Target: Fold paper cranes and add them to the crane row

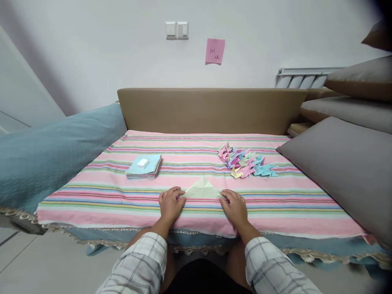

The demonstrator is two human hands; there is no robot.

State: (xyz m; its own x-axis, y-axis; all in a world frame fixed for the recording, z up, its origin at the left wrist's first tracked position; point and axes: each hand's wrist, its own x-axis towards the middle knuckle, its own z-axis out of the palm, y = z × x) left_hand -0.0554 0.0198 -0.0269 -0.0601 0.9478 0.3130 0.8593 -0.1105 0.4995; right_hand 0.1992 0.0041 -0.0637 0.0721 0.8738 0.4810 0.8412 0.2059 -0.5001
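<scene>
A pale green sheet of origami paper (202,191), folded to a low triangle with a small raised peak, lies on the striped cloth between my hands. My left hand (172,202) pinches its left corner between thumb and fingers. At the opposite corner, my right hand (235,207) grips the paper in the same way. Behind and to the right sits a heap of folded paper cranes (245,161) in pink, purple, blue, green and yellow. A stack of square coloured paper (143,173), blue on top, rests at the left with a small white block (143,163) on it.
The pink striped cloth (92,196) covers a sofa seat with a brown backrest (211,110). Grey cushions (339,163) pile up on the right. A blue-covered armrest (61,147) bounds the left. A pink note (214,51) and light switches (177,30) are on the wall.
</scene>
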